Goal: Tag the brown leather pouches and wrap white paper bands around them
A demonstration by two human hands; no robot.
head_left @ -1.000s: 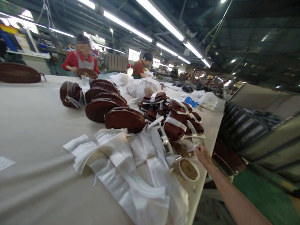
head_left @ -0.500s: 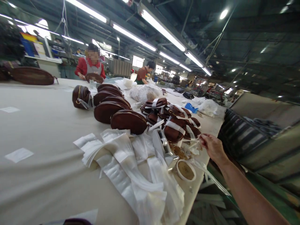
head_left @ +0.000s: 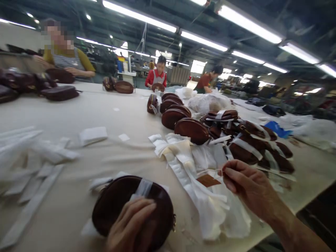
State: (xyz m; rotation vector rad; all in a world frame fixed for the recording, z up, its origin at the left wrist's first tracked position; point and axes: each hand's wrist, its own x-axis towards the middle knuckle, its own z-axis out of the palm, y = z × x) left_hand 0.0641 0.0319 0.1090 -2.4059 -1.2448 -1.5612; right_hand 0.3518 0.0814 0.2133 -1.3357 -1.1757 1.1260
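My left hand (head_left: 133, 224) lies on the face of a dark brown oval bag (head_left: 110, 199) low in the view, its fingers flat beside a strip of clear wrap (head_left: 144, 187). The bag has a metal ring at its right end. To the right, my right hand (head_left: 244, 178) is closed in a pinch on the thin string of a small brown hang tag (head_left: 208, 180). The tag hangs above a fanned pile of white wrapping strips (head_left: 189, 175). How far the tag is from the strips I cannot tell.
Brown bags (head_left: 193, 131) stand in a row ahead, and several wrapped bags (head_left: 246, 147) are heaped to the right. White strips (head_left: 34, 157) and a folded white stack (head_left: 93, 135) lie leftward. Coworkers (head_left: 69, 59) stand across the table (head_left: 118, 115).
The view has swung left, bringing my left hand and the bag into sight. My right hand has moved from the small parts at the table's edge, and a brown tag now hangs from it.
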